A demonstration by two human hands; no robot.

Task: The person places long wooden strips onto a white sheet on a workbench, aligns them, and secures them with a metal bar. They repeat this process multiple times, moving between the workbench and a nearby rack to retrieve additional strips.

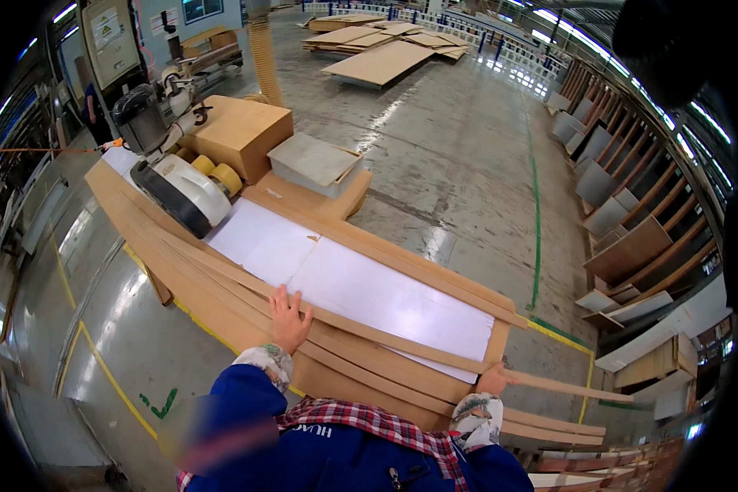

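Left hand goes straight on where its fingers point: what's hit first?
Probably the wooden rail along the far edge of the white tabletop, once the left hand crosses that surface. Heights are hard to judge from this one view.

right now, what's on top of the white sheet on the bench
On the white sheet lies a small brown scrap; a wooden strip crosses its near edge beneath the left hand. The white machine housing hides part of it; anything there can't be seen.
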